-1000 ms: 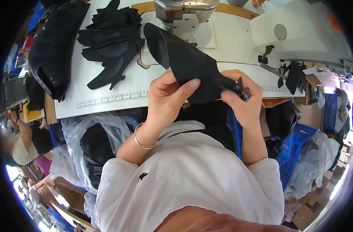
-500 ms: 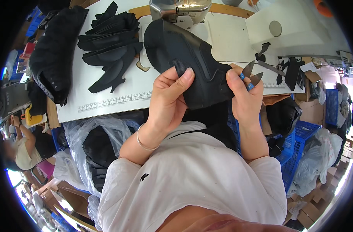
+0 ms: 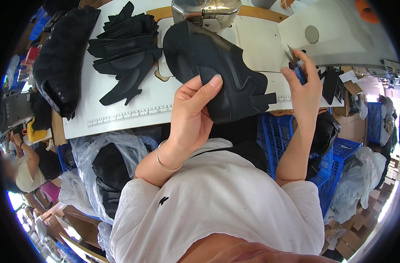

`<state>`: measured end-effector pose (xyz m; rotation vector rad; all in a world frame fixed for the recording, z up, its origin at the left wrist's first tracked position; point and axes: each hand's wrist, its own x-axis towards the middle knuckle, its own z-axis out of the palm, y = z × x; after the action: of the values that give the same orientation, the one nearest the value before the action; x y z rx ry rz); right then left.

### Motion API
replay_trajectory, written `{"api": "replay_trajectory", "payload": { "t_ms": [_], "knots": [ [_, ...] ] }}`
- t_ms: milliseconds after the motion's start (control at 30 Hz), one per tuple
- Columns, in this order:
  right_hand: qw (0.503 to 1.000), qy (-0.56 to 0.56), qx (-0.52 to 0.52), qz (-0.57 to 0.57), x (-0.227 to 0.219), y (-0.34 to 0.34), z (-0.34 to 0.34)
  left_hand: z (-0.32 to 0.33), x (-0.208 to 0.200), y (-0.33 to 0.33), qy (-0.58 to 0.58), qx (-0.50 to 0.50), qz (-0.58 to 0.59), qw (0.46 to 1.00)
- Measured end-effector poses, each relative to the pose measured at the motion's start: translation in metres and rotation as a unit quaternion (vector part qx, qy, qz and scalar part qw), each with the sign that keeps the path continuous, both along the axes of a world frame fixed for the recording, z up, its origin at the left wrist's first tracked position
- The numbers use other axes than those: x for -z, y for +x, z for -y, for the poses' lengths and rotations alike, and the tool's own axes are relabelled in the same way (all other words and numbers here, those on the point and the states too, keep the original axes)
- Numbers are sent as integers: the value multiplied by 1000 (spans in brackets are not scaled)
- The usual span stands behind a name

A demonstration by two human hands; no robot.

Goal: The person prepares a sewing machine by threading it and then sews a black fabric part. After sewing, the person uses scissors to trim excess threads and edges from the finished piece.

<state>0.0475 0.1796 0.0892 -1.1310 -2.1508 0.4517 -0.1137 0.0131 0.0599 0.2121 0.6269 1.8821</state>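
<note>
A black shoe upper (image 3: pixel 217 52) with stitched seams and a mesh patch lies tilted across the table's front edge. My left hand (image 3: pixel 192 107) is closed on its lower side, thumb on top near the mesh. From the upper's right end a short black strip (image 3: pixel 264 99) sticks out. Off to the right and apart from the upper, my right hand (image 3: pixel 308 87) holds blue-handled thread snips (image 3: pixel 299 72) with the blades pointing away from me. That hand is over where small black straps lie; whether its fingertips touch one is hidden.
Fanned black cut pieces (image 3: pixel 127 52) and a stuffed black bundle (image 3: pixel 64 61) lie at the left of the white table (image 3: pixel 79 125). A shiny metal machine part (image 3: pixel 206 12) stands behind the upper. Plastic bags (image 3: pixel 88 175) and blue crates (image 3: pixel 270 136) sit below; a person (image 3: pixel 31 166) is far left.
My right hand has let go of the upper's right end and moved right and away with the snips. The black strip now shows there. My left hand keeps its hold.
</note>
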Motion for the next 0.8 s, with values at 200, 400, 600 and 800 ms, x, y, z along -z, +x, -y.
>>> {"api": "replay_trajectory", "payload": {
  "t_ms": [200,400,600,800],
  "knots": [
    [989,70,-101,-89,-13,3,18,0,-9,2,-24,-16,8,1000],
    [982,122,-127,-69,-28,6,49,0,-9,1,-23,-16,7,1000],
    [958,225,-177,-22,-23,5,50,1,-12,4,-8,-41,-5,999],
    [950,257,-175,8,-27,4,53,2,-13,5,-8,-51,-9,999]
  ]
}}
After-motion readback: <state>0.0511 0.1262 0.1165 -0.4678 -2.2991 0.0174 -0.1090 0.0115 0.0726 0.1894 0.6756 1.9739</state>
